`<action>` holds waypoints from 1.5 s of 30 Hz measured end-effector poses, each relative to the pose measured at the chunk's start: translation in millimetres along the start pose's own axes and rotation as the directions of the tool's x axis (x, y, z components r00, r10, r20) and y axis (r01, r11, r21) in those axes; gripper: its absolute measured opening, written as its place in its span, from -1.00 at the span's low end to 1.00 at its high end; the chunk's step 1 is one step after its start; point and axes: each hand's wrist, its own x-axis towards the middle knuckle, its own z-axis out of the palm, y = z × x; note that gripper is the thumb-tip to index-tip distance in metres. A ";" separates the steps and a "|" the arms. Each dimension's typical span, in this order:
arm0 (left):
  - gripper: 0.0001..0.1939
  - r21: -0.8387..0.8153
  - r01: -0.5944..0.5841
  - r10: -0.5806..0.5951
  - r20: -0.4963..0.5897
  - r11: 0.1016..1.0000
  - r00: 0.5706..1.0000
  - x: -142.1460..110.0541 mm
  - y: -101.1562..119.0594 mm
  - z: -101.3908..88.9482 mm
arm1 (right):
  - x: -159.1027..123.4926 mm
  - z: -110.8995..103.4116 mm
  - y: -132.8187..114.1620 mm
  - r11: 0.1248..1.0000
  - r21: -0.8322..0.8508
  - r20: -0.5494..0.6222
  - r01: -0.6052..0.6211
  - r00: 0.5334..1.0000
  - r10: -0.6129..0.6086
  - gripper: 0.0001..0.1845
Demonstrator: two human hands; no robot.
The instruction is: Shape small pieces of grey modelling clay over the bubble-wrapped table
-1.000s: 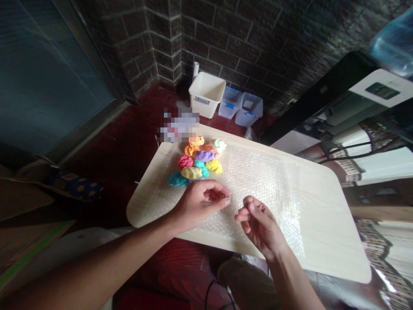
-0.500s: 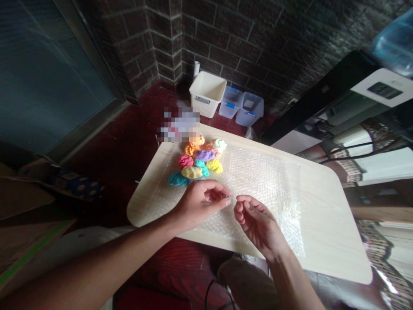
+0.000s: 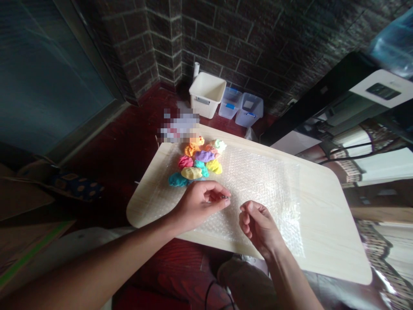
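In the head view, the left hand [image 3: 197, 203] pinches a tiny dark object [image 3: 226, 197] between thumb and fingertip, above clear plastic bubble wrap [image 3: 261, 176]; its long axis and pointing are too small to read. The right hand [image 3: 260, 224] is near, fingers curled, grip unclear.

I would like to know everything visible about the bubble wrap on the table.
The bubble wrap is a transparent, shiny, dimpled sheet that looks like plastic. It lies spread over much of the pale table, stopping short of its right end. Colourful crumpled bundles rest on its left part. The left hand and right hand hide parts of it; contact with them cannot be told.
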 end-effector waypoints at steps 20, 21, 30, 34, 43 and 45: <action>-0.82 0.003 0.010 -0.010 0.002 1.000 1.000 0.1 -1.8 0.0 | 2.9 4.2 1.3 0.998 -0.029 -0.137 0.048 0.989 -0.051 -0.59; -0.81 0.008 0.008 -0.008 0.002 1.000 1.000 0.2 -1.6 0.0 | 3.2 4.3 2.1 0.998 -0.039 -0.130 0.059 0.989 -0.064 -0.60; -0.84 0.026 -0.007 0.007 0.026 1.000 1.000 -0.1 -5.0 -0.4 | 7.8 2.4 5.7 0.993 -0.009 -0.062 0.114 0.992 -0.114 -0.66; -0.83 -0.020 0.017 -0.017 0.024 1.000 1.000 0.1 -5.4 0.4 | 5.0 2.1 6.0 0.991 -0.058 -0.054 0.120 0.991 -0.123 -0.74; -0.76 -0.035 0.043 -0.040 0.080 0.998 0.996 -0.9 -7.6 2.0 | 2.6 5.0 7.8 0.984 -0.086 0.003 0.156 0.988 -0.157 -0.79; -0.74 -0.036 0.047 -0.044 0.082 0.998 0.996 -1.0 -6.5 2.7 | 2.5 5.9 7.9 0.983 -0.080 0.022 0.164 0.986 -0.162 -0.77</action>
